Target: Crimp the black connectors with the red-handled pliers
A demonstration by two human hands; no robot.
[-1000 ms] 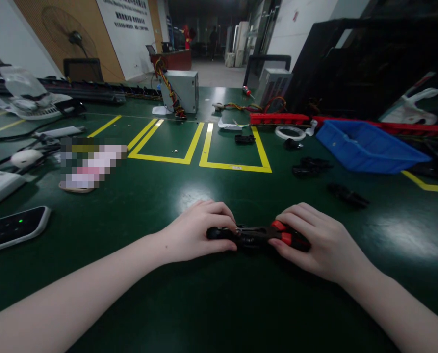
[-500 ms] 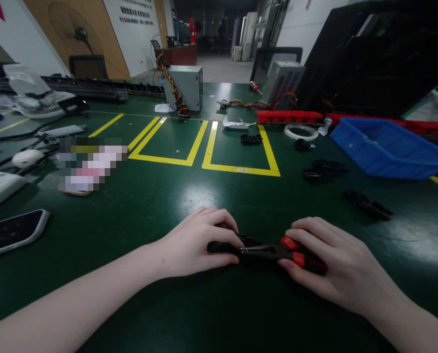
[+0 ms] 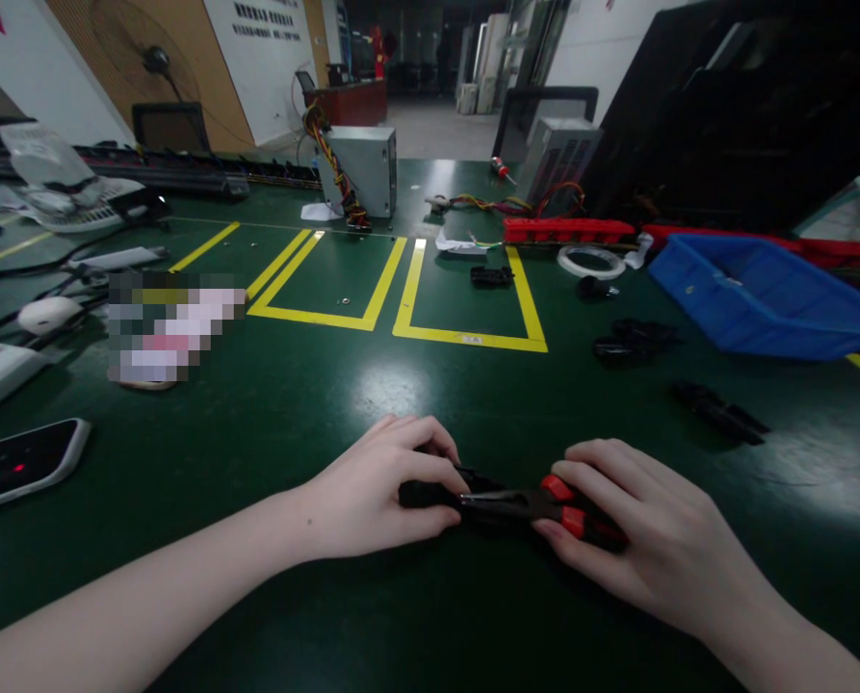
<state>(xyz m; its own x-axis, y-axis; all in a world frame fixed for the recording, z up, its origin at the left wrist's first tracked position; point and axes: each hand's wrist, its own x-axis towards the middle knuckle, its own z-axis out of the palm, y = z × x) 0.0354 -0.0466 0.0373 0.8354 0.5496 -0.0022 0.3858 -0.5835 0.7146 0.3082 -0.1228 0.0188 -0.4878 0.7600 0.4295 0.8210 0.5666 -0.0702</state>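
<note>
My right hand [image 3: 632, 525] is closed around the red-and-black handles of a pair of needle-nose pliers [image 3: 520, 502]. The pliers lie low over the green table, their narrow jaws pointing left. My left hand [image 3: 393, 491] grips a black plastic part [image 3: 424, 495] between thumb and fingers. The tips of the jaws meet this part right beside my left fingertips. More of the black part runs behind the pliers, dark against the table, so its full shape cannot be made out.
Several black parts [image 3: 718, 411] lie to the right, near a blue bin [image 3: 768, 298]. Yellow tape [image 3: 465, 339] marks boxes on the table [image 3: 314, 616]. A phone-like device [image 3: 29, 464] lies at left. Behind stand a metal power supply [image 3: 364, 171] and a red-handled screwdriver [image 3: 500, 168].
The pliers and my right hand have shifted slightly left, the jaws now closer to my left fingertips. Both hands sit a little lower in view. Small green and red lights show on the device.
</note>
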